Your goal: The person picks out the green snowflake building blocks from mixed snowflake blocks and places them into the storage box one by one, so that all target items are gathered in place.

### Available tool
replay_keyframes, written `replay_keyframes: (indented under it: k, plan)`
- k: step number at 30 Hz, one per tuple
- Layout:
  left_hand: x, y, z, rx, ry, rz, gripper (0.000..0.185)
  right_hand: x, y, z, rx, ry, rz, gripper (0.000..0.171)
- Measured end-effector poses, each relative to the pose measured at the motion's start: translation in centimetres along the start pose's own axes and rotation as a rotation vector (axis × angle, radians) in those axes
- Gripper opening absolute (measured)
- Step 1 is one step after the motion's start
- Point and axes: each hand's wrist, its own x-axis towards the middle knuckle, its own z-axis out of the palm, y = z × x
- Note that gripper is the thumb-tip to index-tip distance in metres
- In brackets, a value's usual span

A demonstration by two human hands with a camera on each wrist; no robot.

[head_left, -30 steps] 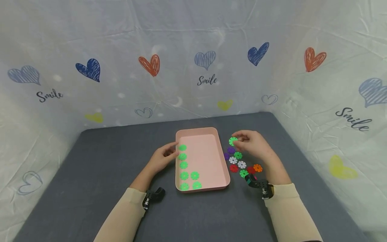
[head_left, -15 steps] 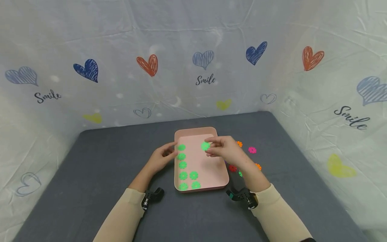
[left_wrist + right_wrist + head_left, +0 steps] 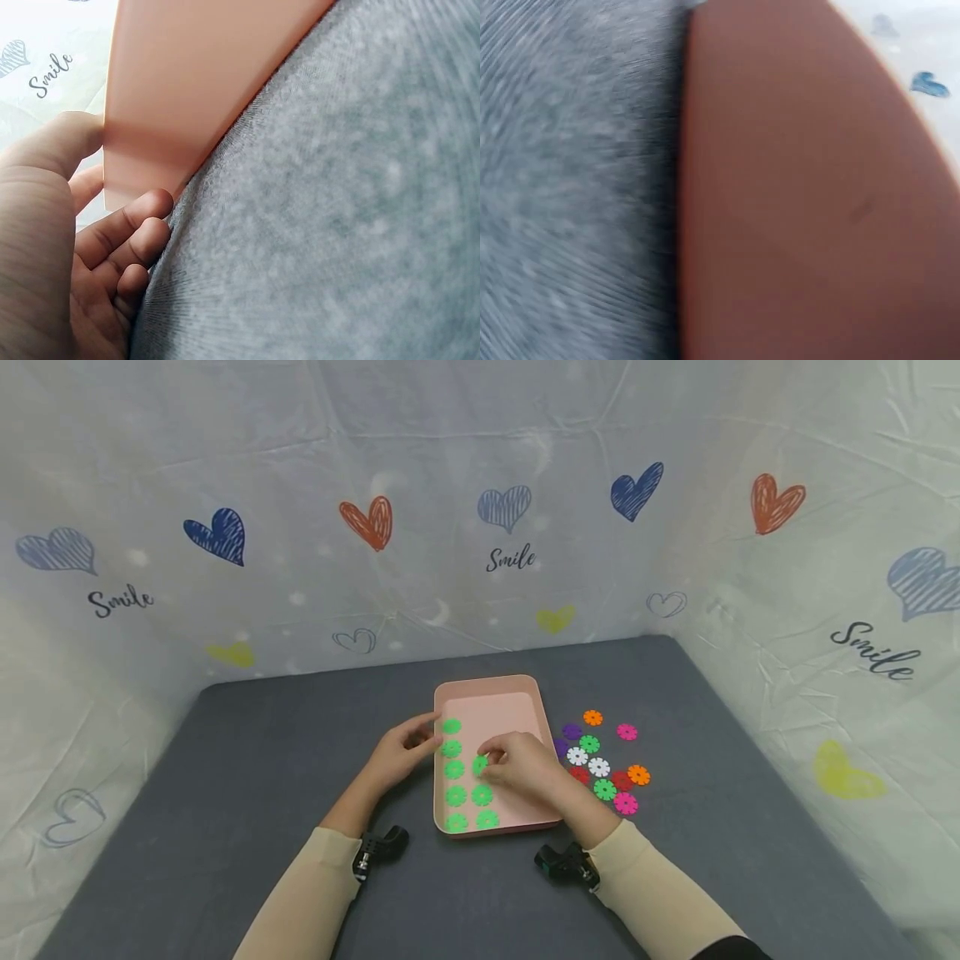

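A pink tray point(image 3: 525, 710) lies on the grey table. Several green gear-edged discs point(image 3: 454, 769) sit along its left side. My right hand point(image 3: 489, 763) is low over the tray floor and pinches one more green disc point(image 3: 480, 766) beside that column. My left hand point(image 3: 426, 737) holds the tray's left wall; in the left wrist view its fingers point(image 3: 142, 225) curl at the base of the tray wall point(image 3: 195, 82), thumb at the rim. The right wrist view is blurred and shows only the tray's outer wall point(image 3: 817, 187) and grey cloth.
Several loose discs point(image 3: 598, 767) in orange, pink, purple, white, red and green lie on the grey cloth point(image 3: 262, 752) right of the tray. A white sheet printed with hearts point(image 3: 510, 506) walls the table at the back and both sides.
My right hand lifted a green disc from the loose pile, carried it left over the tray, and now has it low beside the green column. The left hand has not moved.
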Motion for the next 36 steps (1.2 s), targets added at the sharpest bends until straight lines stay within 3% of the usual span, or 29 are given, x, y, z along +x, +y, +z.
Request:
replay_keyframes:
  k: [5, 16, 23, 30, 36]
  plan:
    - [0.2, 0.0, 0.1, 0.006, -0.009, 0.0, 0.054, 0.1, 0.4, 0.8, -0.102, -0.026, -0.004, 0.022]
    - [0.2, 0.1, 0.1, 0.012, 0.006, -0.001, 0.054, 0.2, 0.2, 0.6, -0.139, -0.019, -0.026, 0.028]
    - [0.0, 0.0, 0.2, 0.007, 0.002, -0.006, 0.054, -0.7, -0.1, -3.3, -0.074, 0.029, -0.073, 0.031]
    - [-0.1, 0.1, -0.1, 0.013, -0.001, -0.002, 0.056, -2.0, 0.6, -7.8, 0.137, 0.079, 0.023, 0.034]
    - [-0.3, 0.2, -0.2, 0.008, -0.003, -0.015, 0.057, -2.8, 2.3, -10.4, 0.122, 0.083, 0.078, 0.037]
